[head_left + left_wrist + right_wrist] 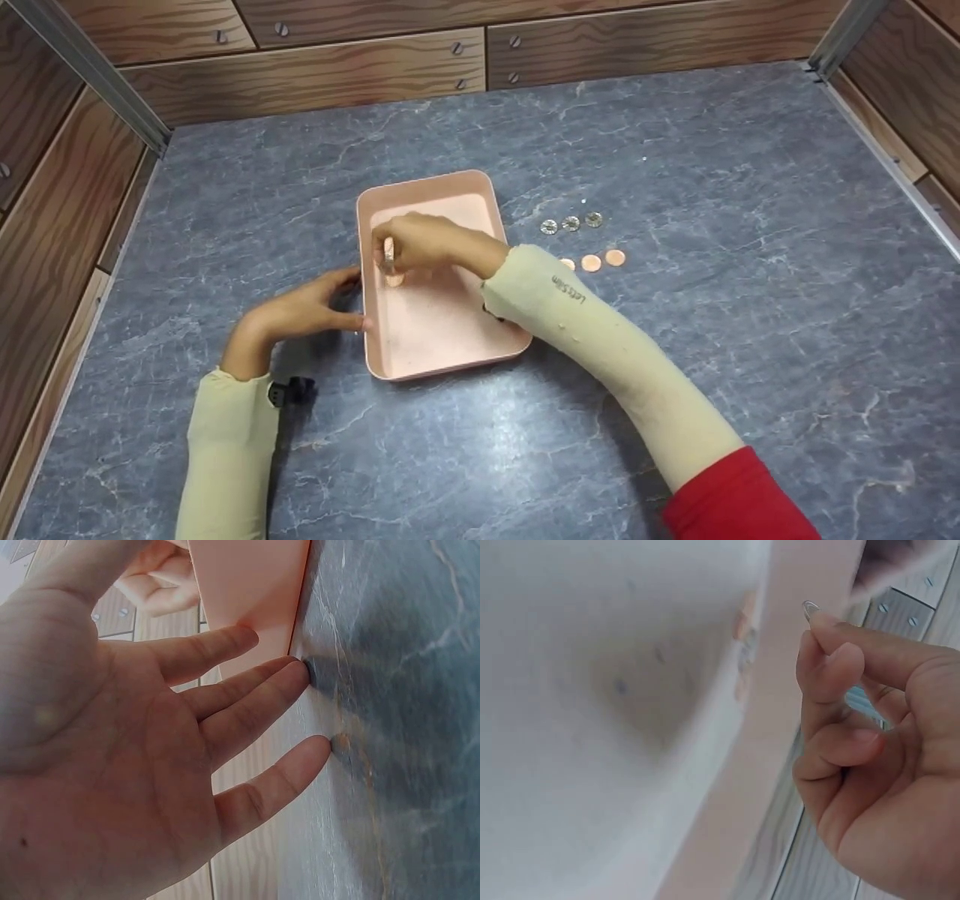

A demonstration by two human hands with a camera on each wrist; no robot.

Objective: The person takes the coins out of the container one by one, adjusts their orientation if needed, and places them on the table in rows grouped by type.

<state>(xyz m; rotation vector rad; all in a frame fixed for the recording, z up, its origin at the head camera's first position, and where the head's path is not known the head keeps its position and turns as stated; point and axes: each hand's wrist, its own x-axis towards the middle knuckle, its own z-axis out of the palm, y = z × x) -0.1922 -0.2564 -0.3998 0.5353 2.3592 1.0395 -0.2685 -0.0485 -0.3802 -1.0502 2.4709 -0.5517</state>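
Note:
A shallow peach-pink tray [442,352] lies on the table. Over its left part my right hand [420,238] pinches a small, shiny, silvery round piece [810,610] between thumb and fingertip, seen edge-on in the right wrist view. Against the tray's inner wall are orange pieces [742,624] and a clear, glittering piece [747,650]. My left hand [311,307] is beside the tray's left wall, thumb touching it, fingers extended; in the left wrist view its fingertips [298,676] rest on the tabletop.
Right of the tray is a row of clear, faceted round pieces [571,223]. Below it, orange discs [591,263] form another row, partly hidden by my right sleeve. Tiny bright specks lie nearby. Wood-patterned walls [315,71] bound the blue marbled table [750,300].

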